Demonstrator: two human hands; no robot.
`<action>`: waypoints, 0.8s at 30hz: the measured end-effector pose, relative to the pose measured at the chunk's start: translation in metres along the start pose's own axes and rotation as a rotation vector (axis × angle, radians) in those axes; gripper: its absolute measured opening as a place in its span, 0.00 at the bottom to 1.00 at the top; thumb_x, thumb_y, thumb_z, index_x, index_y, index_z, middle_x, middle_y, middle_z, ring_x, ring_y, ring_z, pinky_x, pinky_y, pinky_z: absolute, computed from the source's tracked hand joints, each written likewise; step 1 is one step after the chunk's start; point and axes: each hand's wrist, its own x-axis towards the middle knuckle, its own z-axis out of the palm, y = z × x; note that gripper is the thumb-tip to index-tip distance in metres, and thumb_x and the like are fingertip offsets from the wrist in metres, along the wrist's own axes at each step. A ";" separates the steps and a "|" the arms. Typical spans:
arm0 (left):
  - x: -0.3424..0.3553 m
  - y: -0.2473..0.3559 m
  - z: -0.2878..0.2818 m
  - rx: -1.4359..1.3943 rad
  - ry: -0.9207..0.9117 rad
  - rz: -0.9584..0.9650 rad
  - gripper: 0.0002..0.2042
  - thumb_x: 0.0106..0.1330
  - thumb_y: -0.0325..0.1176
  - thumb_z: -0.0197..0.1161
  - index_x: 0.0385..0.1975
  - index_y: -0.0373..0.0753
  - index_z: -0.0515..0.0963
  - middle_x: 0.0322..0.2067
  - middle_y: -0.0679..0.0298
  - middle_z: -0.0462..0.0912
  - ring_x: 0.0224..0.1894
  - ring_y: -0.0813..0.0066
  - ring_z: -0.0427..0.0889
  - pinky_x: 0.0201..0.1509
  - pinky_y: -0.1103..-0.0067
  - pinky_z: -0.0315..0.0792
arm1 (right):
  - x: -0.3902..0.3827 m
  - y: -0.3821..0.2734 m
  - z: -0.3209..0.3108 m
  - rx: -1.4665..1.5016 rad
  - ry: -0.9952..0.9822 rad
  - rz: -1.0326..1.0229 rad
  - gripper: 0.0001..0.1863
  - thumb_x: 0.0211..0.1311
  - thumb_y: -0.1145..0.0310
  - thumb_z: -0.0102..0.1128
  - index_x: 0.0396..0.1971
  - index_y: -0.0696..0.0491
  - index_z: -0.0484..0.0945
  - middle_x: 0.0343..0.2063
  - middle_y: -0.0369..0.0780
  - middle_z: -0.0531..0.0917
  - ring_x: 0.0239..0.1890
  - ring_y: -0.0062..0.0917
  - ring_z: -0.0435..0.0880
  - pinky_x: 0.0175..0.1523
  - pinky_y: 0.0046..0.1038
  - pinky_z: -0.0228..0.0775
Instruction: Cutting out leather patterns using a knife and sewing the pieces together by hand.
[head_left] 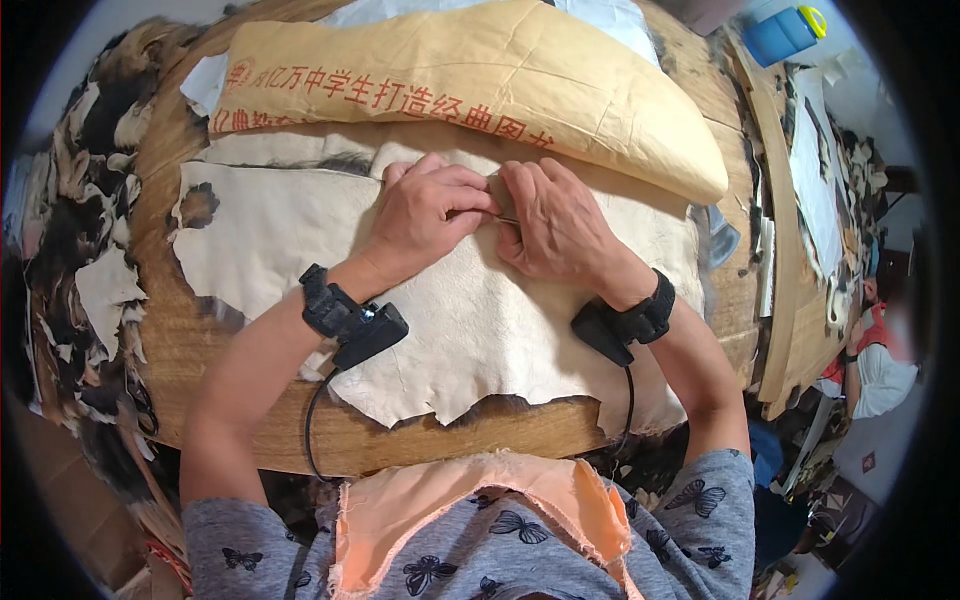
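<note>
Cream-coloured hides [480, 330] lie skin side up on the wooden table, with dark fur showing along some edges. My left hand [425, 215] rests on the middle of them, its fingers closed in a pinch at the hide's surface. Close beside it, my right hand [555, 225] is also closed, thumb against fingers. A thin, shiny sliver shows between the two hands; its kind is too small to tell, and the right fingers hide most of it. Just beyond my fingertips lies a folded tan paper sack [470, 80] with red print.
Fur scraps [95, 190] heap along the table's left side. A long wooden strip [775, 230] runs down the right side. A blue bottle with a yellow cap [785, 35] stands at the far right. Another person [880, 360] is at the right edge.
</note>
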 end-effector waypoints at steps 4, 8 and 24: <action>0.000 -0.002 0.000 0.001 0.006 -0.028 0.06 0.50 0.28 0.61 0.27 0.43 0.82 0.34 0.71 0.81 0.40 0.74 0.74 0.47 0.74 0.60 | 0.003 -0.006 -0.004 0.067 -0.162 -0.025 0.13 0.41 0.69 0.55 0.30 0.55 0.69 0.22 0.40 0.71 0.26 0.31 0.71 0.34 0.30 0.63; 0.002 -0.004 0.000 -0.024 0.000 -0.046 0.07 0.50 0.28 0.61 0.28 0.42 0.82 0.34 0.70 0.81 0.40 0.73 0.74 0.48 0.73 0.62 | 0.001 -0.013 -0.017 -0.149 -0.134 -0.088 0.15 0.43 0.70 0.56 0.34 0.55 0.70 0.22 0.38 0.72 0.28 0.29 0.72 0.34 0.30 0.63; 0.003 0.001 -0.004 -0.010 -0.117 -0.064 0.08 0.53 0.33 0.57 0.31 0.49 0.82 0.34 0.73 0.77 0.42 0.74 0.71 0.49 0.73 0.57 | -0.003 -0.026 -0.036 0.320 0.192 0.124 0.14 0.48 0.83 0.54 0.37 0.54 0.74 0.27 0.40 0.78 0.28 0.26 0.79 0.28 0.24 0.69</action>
